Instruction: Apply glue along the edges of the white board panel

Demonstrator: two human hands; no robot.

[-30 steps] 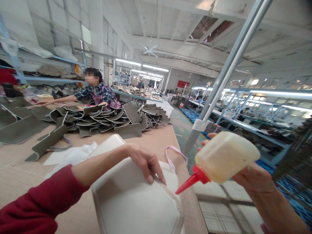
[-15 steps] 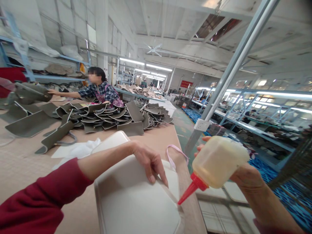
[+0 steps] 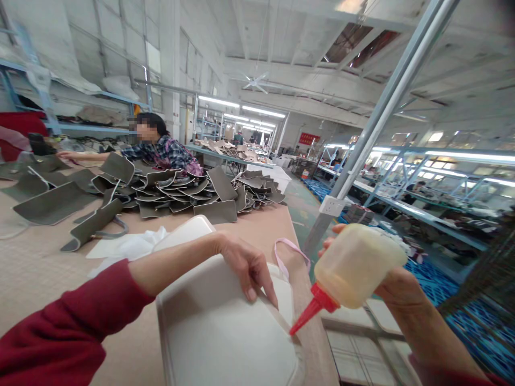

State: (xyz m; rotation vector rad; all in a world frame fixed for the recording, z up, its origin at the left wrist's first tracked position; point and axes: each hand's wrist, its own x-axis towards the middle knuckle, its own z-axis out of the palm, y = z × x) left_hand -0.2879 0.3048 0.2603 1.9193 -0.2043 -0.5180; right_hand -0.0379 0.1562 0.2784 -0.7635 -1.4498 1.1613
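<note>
My right hand (image 3: 396, 292) is wrapped round a translucent squeeze bottle (image 3: 356, 265) of yellowish glue, tilted down to the left. Its red nozzle (image 3: 309, 315) touches the right edge of a white panel (image 3: 225, 332) lying on the work table (image 3: 32, 279). My left hand (image 3: 245, 265), in a dark red sleeve, presses down on the white panel with its fingers bent, index finger pointing toward the nozzle. A pink strap loop (image 3: 292, 252) lies just beyond the panel's far right corner.
A pile of grey-green cut pieces (image 3: 169, 193) covers the far side of the table. A person in a plaid shirt (image 3: 167, 153) works behind it. White paper (image 3: 124, 246) lies left of the panel. A slanted metal post (image 3: 362, 139) stands right of the table.
The bottle has come down and left, so its nozzle now meets the panel's edge. My left hand has stayed on the panel. The person behind moved a grey piece.
</note>
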